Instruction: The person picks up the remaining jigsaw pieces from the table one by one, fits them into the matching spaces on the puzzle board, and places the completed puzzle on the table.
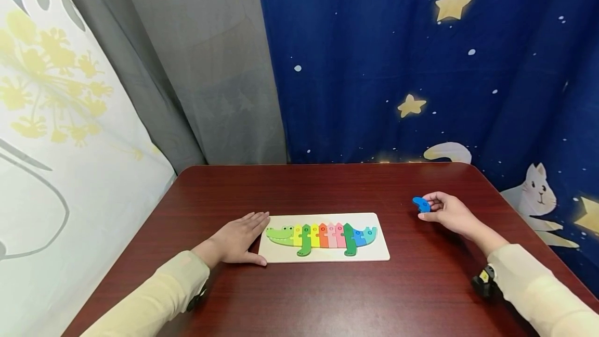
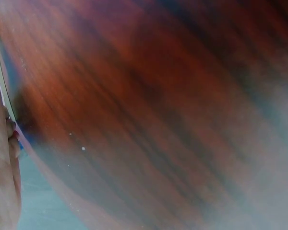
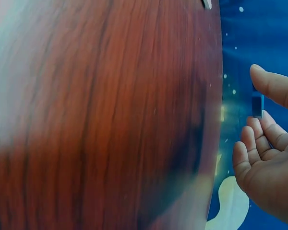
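A pale wooden puzzle board (image 1: 327,259) lies flat on the table, carrying a crocodile puzzle (image 1: 323,235) in green, yellow, orange, pink and blue pieces. My left hand (image 1: 241,238) rests at the board's left end, fingers extended and thumb near the lower corner. Only a strip of the left hand (image 2: 2,172) shows in the left wrist view. Off to the right of the board, my right hand (image 1: 449,215) pinches a small curved blue puzzle piece (image 1: 422,204) between thumb and fingers. The right wrist view shows this blue piece (image 3: 257,104) edge-on.
The dark red-brown wooden table (image 1: 323,300) has rounded far corners. Behind it hang a blue curtain (image 1: 351,66) with stars and a grey curtain (image 1: 210,66). White patterned fabric (image 1: 70,170) hangs along the left side.
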Demonstrator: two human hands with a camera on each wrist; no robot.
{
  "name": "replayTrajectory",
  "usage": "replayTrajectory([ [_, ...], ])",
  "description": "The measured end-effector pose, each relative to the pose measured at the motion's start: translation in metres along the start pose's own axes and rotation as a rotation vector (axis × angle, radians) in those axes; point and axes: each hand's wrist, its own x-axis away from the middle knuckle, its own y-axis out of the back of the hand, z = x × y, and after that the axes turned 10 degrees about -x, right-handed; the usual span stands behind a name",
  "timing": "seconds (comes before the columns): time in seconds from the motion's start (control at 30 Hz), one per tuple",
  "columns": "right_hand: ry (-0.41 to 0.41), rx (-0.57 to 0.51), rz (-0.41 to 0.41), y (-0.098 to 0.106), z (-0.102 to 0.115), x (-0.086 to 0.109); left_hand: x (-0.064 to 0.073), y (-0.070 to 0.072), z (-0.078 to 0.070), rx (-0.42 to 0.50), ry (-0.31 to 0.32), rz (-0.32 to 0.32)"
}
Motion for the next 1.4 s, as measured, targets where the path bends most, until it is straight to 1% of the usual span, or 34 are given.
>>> replayTrajectory([
  [0.27, 0.034, -0.021, 0.012, -0.016, 0.006, -0.009, 0.000, 0.000, 0.000, -0.004, -0.002, -0.001],
  [0.63, 0.040, -0.047, 0.040, -0.031, 0.011, -0.014, 0.001, -0.001, 0.000, 0.003, -0.006, -0.030],
  [0.77, 0.048, -0.056, 0.046, -0.035, 0.013, -0.015, 0.001, -0.002, 0.000, 0.002, -0.004, -0.021],
  [0.9, 0.062, -0.052, 0.053, -0.040, 0.017, -0.016, 0.001, -0.001, 0.000, -0.001, -0.002, -0.012],
  [1.13, 0.096, -0.058, 0.078, -0.047, 0.020, -0.019, 0.001, 0.000, -0.001, 0.003, -0.005, -0.020],
  [1.4, 0.098, -0.031, 0.093, -0.055, 0.023, -0.024, 0.000, 0.000, 0.000, -0.002, -0.006, -0.017],
])
